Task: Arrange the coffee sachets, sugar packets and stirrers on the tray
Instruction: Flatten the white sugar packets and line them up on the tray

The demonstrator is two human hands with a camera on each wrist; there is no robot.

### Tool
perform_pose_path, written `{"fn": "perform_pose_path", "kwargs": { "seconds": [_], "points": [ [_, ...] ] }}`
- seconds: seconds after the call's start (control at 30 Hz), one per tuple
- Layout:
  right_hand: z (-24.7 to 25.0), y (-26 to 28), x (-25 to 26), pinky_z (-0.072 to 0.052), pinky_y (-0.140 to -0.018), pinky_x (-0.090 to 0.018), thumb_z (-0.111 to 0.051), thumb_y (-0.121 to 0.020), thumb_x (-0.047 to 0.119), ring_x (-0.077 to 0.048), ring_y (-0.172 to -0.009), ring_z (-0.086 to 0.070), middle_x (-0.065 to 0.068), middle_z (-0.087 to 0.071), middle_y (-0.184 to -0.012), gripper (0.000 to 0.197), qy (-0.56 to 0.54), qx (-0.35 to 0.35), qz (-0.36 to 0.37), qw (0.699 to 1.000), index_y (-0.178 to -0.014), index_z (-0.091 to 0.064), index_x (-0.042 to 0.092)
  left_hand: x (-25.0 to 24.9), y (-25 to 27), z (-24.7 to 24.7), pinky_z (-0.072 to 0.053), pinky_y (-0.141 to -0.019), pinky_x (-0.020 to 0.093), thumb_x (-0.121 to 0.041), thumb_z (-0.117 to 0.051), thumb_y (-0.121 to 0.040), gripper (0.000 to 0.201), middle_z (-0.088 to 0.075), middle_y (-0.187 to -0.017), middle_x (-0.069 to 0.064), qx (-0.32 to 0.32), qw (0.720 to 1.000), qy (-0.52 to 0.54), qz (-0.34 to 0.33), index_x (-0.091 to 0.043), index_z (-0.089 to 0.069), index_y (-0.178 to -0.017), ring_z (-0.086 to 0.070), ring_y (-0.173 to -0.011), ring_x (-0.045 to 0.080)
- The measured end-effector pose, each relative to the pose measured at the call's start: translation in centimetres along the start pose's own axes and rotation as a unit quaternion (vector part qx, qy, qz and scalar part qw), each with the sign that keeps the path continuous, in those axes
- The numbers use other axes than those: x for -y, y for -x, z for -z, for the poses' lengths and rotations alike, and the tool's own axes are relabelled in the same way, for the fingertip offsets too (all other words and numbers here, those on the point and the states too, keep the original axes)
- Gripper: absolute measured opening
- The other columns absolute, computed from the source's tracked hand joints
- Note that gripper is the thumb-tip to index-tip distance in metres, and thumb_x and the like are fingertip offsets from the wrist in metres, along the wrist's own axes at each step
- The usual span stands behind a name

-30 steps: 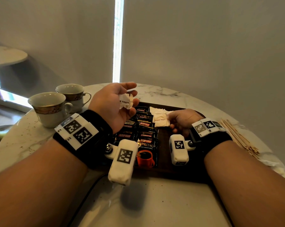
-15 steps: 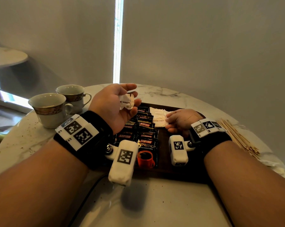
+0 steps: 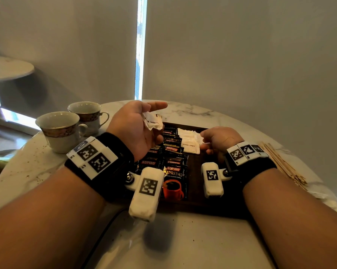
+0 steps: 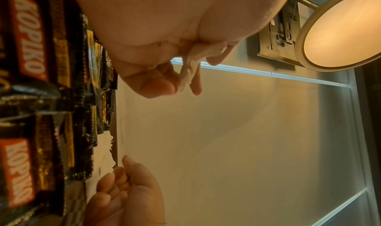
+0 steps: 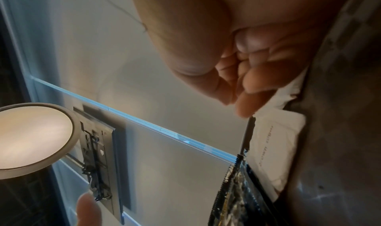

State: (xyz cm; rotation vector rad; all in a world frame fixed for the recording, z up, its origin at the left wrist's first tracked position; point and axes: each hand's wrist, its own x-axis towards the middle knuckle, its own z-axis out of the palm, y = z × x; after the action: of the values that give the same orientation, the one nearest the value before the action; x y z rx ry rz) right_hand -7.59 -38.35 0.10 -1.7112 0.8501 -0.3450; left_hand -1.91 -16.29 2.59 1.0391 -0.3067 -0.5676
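A dark wooden tray point(image 3: 194, 191) lies on the marble table. On it are two overlapping columns of black Kopiko coffee sachets point(image 3: 173, 164) and, to their right, a small pile of white sugar packets point(image 3: 190, 145). My left hand point(image 3: 159, 122) is raised palm up above the tray's far left and holds a few crumpled white sugar packets point(image 3: 151, 121) between thumb and fingers point(image 4: 156, 81). My right hand point(image 3: 203, 140) hovers just right of the pile with its fingers point(image 5: 247, 99) loosely curled and nothing in them. Wooden stirrers point(image 3: 280, 164) lie on the table, right of the tray.
Two gold-banded teacups point(image 3: 61, 129) point(image 3: 86, 113) stand at the table's left. A small round side table point(image 3: 8, 66) is at far left. A grey wall and a bright window slit rise behind the table.
My left thumb has lifted and the packets in that hand show flatter. My right hand has drawn slightly back from the sugar pile on the tray.
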Motion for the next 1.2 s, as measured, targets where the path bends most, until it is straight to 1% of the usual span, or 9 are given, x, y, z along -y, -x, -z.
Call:
{"fn": "perform_pose_path", "kwargs": {
  "seconds": [0.2,0.37,0.43,0.5,0.67,0.83,0.97,1.07,1.2],
  "points": [
    [0.0,0.6,1.0,-0.035,-0.039,-0.022,-0.064,-0.094,0.016,-0.013,-0.049,-0.054,-0.007,-0.057,-0.077,0.009,-0.117,0.016,0.07,0.99,-0.096,-0.062,0.007,-0.1,0.0,-0.1,-0.031,-0.045,0.025,-0.017,-0.033,-0.099,0.04,-0.048,-0.078,0.009,0.008,1.0,0.006,0.01,-0.008,-0.065,-0.121,-0.042,-0.053,0.016],
    [-0.4,3.4,3.3,-0.035,-0.041,-0.022,-0.066,-0.093,0.035,-0.013,-0.053,-0.051,0.0,-0.059,-0.068,0.025,-0.1,0.151,0.158,0.971,-0.094,-0.064,0.01,0.3,-0.2,-0.1,-0.041,-0.043,0.026,0.002,-0.049,-0.093,0.022,-0.058,-0.094,0.016,-0.009,1.0,-0.003,-0.02,-0.01,-0.06,-0.107,-0.052,-0.056,0.016],
    [-0.8,4.7,3.9,-0.038,-0.043,-0.022,-0.072,-0.086,0.037,-0.014,-0.056,-0.054,-0.001,-0.063,-0.071,0.031,-0.091,0.22,0.173,0.956,-0.098,-0.063,0.01,0.5,-0.3,0.0,-0.047,-0.047,0.025,0.001,-0.06,-0.093,0.016,-0.066,-0.094,0.014,-0.008,0.999,-0.021,-0.042,-0.012,-0.061,-0.104,-0.06,-0.062,0.017],
    [-1.2,5.8,4.4,-0.04,-0.046,-0.023,-0.078,-0.08,0.031,-0.015,-0.058,-0.055,-0.004,-0.065,-0.072,0.032,-0.083,0.256,0.185,0.945,-0.097,-0.063,0.009,0.6,-0.4,0.1,-0.05,-0.051,0.024,-0.002,-0.064,-0.093,0.014,-0.071,-0.088,0.008,-0.007,0.998,-0.019,-0.057,-0.013,-0.061,-0.1,-0.066,-0.066,0.016],
    [-1.7,6.5,4.6,-0.045,-0.047,-0.025,-0.068,-0.087,0.003,-0.018,-0.057,-0.058,-0.009,-0.067,-0.071,0.009,-0.107,0.234,0.195,0.947,-0.086,-0.061,0.007,0.7,-0.6,0.3,-0.054,-0.054,0.025,-0.002,-0.068,-0.089,0.015,-0.072,-0.091,0.009,0.003,0.998,-0.004,-0.07,-0.013,-0.061,-0.097,-0.07,-0.069,0.018],
    [-1.4,6.2,4.6,-0.047,-0.05,-0.027,-0.061,-0.092,0.002,-0.02,-0.06,-0.061,-0.011,-0.069,-0.073,0.006,-0.141,0.228,0.175,0.947,-0.089,-0.059,0.006,0.5,-0.4,0.2,-0.057,-0.059,0.026,0.01,-0.064,-0.087,0.025,-0.07,-0.114,0.021,0.016,0.997,0.011,-0.068,-0.009,-0.061,-0.103,-0.075,-0.084,0.028],
    [-1.6,6.0,4.5,-0.047,-0.048,-0.024,-0.054,-0.095,0.003,-0.017,-0.058,-0.061,-0.006,-0.069,-0.07,0.011,-0.17,0.225,0.157,0.946,-0.087,-0.059,0.008,0.5,-0.6,0.1,-0.056,-0.059,0.021,0.021,-0.06,-0.082,0.038,-0.062,-0.122,0.026,0.005,0.998,0.031,-0.061,-0.005,-0.059,-0.109,-0.073,-0.09,0.033],
    [-1.7,5.9,4.5,-0.046,-0.048,-0.023,-0.055,-0.095,0.004,-0.015,-0.057,-0.06,-0.004,-0.068,-0.068,0.012,-0.181,0.223,0.147,0.946,-0.085,-0.059,0.01,0.6,-0.7,0.2,-0.056,-0.06,0.021,0.021,-0.062,-0.081,0.043,-0.062,-0.123,0.026,-0.009,0.997,0.037,-0.064,-0.005,-0.058,-0.115,-0.071,-0.098,0.037],
    [-1.9,5.9,4.5,-0.046,-0.047,-0.022,-0.054,-0.096,0.006,-0.014,-0.058,-0.061,-0.003,-0.067,-0.07,0.013,-0.188,0.209,0.138,0.95,-0.086,-0.06,0.01,0.6,-0.7,0.3,-0.057,-0.062,0.022,0.019,-0.065,-0.081,0.047,-0.069,-0.117,0.022,-0.016,0.997,0.043,-0.066,-0.005,-0.058,-0.121,-0.074,-0.095,0.035]
  ]
}}
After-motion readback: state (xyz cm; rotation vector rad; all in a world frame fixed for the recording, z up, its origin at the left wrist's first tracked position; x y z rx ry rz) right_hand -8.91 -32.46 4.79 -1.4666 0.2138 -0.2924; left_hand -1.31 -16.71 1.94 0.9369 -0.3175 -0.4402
